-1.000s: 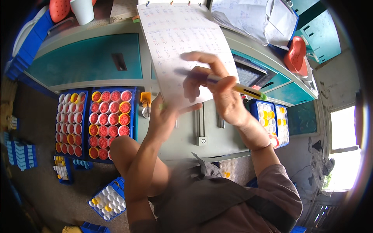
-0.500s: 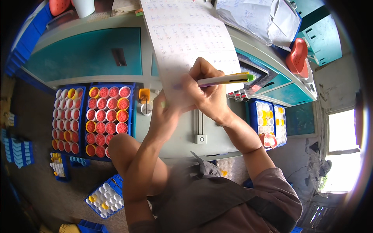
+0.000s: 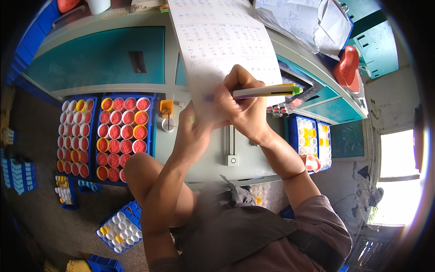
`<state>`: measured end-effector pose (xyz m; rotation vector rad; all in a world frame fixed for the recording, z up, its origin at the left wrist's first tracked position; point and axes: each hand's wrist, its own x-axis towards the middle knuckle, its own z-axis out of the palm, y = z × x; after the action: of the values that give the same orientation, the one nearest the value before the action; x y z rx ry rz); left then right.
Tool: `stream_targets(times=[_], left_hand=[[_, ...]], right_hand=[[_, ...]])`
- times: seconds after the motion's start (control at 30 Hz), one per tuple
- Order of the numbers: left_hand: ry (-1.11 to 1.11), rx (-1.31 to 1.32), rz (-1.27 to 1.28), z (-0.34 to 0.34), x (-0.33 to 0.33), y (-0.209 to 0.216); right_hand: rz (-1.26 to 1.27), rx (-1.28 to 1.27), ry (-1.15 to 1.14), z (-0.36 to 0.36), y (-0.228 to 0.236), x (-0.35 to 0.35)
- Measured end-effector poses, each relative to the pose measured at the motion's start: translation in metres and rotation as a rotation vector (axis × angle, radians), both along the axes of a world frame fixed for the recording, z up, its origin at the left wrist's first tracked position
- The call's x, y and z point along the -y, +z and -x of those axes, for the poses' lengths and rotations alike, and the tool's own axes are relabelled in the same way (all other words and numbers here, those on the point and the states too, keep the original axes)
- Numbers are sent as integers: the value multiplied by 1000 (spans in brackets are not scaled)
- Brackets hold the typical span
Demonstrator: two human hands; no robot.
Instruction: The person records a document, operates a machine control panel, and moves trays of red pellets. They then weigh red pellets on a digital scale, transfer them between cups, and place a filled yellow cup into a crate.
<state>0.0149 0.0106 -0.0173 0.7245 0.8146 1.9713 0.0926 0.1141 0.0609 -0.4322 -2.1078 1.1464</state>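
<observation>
A long white paper sheet (image 3: 226,38), covered with rows of handwritten figures in blue and red, stretches up from my hands. My left hand (image 3: 192,133) grips its near lower edge; blur hides part of those fingers. In my right hand (image 3: 247,106) is a thick pen (image 3: 267,91) with a white and yellow barrel and a green end. Its tip points left toward the lower part of the sheet, where the blur keeps me from telling whether it touches.
Blue crates of cups filled with red granules (image 3: 121,131) stand at the left. At the right are a crate of white and yellow cups (image 3: 307,136), a clipboard of papers (image 3: 303,20) and a red scoop-like dish (image 3: 348,68). An orange holder (image 3: 166,108) sits beside my left hand.
The pen and my right hand have shifted slightly right relative to the sheet. The whole view has moved a little; both hands keep their grips.
</observation>
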Motion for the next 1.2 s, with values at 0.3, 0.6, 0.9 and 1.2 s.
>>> stream_targets(times=[0.3,0.6,0.9,1.2], left_hand=[[12,-17,-17,0,-1,-2],[3,-28,-10,1,-1,-2],[-11,-26,-3,2,0,0],[-11,-44,-5,2,1,2]], right_hand=[[-26,9,0,-2,-1,-3],[6,-18,-4,-2,-2,-1],[-6,-13,-13,-1,1,1],[35,-22,18,-2,-2,-2]])
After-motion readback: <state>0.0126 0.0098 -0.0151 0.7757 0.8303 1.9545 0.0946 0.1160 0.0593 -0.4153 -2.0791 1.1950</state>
